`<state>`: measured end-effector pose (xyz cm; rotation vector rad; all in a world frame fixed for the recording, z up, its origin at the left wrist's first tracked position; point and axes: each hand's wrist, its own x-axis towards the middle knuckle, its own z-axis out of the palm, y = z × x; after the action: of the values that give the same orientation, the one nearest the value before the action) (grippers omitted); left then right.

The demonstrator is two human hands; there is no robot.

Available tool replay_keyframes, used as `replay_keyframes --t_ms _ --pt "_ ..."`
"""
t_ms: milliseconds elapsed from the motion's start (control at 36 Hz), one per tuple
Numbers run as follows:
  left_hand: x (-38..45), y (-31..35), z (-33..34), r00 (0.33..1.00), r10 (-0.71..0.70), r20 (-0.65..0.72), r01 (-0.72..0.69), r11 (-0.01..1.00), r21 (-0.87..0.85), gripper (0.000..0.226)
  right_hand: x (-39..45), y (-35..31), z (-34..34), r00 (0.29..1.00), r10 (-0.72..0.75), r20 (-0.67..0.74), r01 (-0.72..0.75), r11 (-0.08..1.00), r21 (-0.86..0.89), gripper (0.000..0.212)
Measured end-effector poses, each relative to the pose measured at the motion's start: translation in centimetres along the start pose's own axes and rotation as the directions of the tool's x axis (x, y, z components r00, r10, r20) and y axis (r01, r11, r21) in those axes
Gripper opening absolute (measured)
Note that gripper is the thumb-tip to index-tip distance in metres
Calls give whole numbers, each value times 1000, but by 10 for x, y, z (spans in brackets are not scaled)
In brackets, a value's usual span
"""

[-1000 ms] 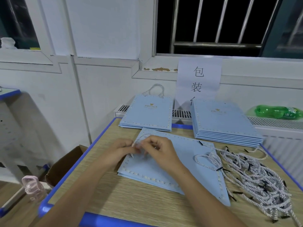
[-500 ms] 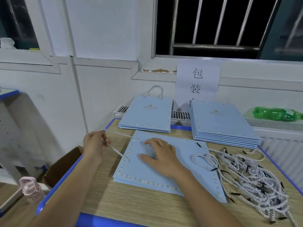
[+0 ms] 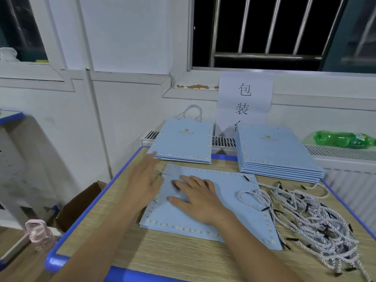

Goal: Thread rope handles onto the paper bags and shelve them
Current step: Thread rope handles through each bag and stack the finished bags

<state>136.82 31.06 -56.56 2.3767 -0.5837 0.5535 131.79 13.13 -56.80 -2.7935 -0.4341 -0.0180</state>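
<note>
A flat light-blue paper bag (image 3: pixel 230 204) lies across the middle of the table. A white twisted rope handle (image 3: pixel 161 172) pokes out at its left edge. My right hand (image 3: pixel 195 197) presses flat on the bag with fingers spread. My left hand (image 3: pixel 145 180), blurred by motion, hovers with straight fingers over the bag's left edge, holding nothing. A loose pile of rope handles (image 3: pixel 309 218) with black tips lies to the right of the bag.
At the back left sits a small stack of bags with handles (image 3: pixel 183 142); at the back right a taller stack of bags (image 3: pixel 274 152). A green bottle (image 3: pixel 343 139) lies on the radiator. A cardboard box (image 3: pixel 81 204) and a pink bottle (image 3: pixel 40 235) stand left of the table (image 3: pixel 162 253).
My left hand pulled the rope out to the left, then let it go and moved back over the bag's left edge. My right hand stayed pressing on the bag.
</note>
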Motion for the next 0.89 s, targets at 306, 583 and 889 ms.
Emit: replay_keyframes --t_ms 306,583,889 --pt "5 14 20 784 -138 605 -90 939 331 57 0 -3 0 988 69 136 -56 994 -97 65" --pt "8 19 17 754 -183 631 -45 944 328 60 3 -5 -3 977 109 184 -89 989 -115 67" --pt "2 28 12 777 -219 590 -41 918 394 60 -19 -10 -9 989 62 136 -49 994 -96 70"
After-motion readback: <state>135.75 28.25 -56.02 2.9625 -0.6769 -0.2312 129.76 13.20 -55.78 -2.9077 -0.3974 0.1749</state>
